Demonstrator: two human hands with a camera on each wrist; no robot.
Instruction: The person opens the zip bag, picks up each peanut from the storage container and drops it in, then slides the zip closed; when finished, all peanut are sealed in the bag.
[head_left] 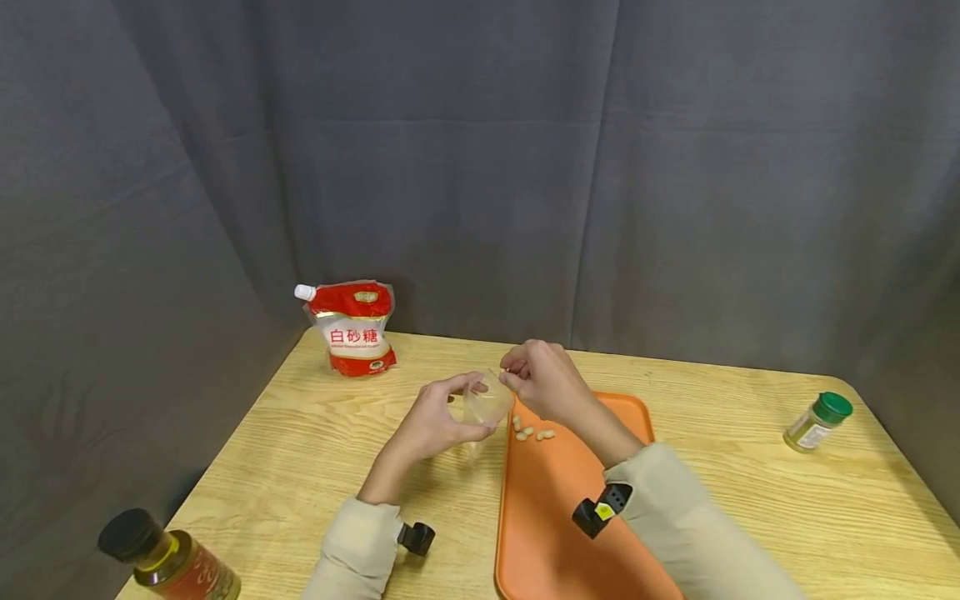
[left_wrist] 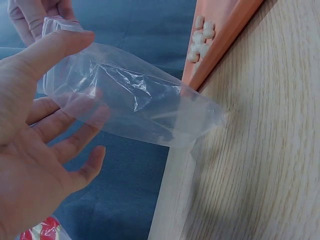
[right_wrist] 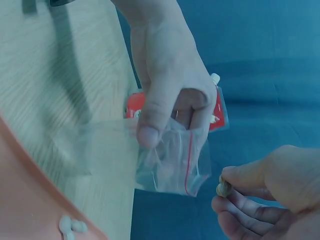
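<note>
A clear zip-lock bag (left_wrist: 145,95) with a red seal line is held by my left hand (head_left: 437,421), its thumb and fingers spread round the mouth. The bag's lower end hangs over the wooden table. Just beside the mouth, my right hand (head_left: 546,379) pinches a single peanut (right_wrist: 223,188) between thumb and fingertips. Several more unshelled peanuts (head_left: 522,432) lie near the left edge of the orange tray (head_left: 555,517), below the right forearm.
A red and white sugar pouch (head_left: 354,335) stands at the back left of the wooden table (head_left: 292,454). At the front left is a dark-capped bottle (head_left: 183,567). A green-lidded spice jar (head_left: 816,423) sits at the right. Dark curtains enclose the table.
</note>
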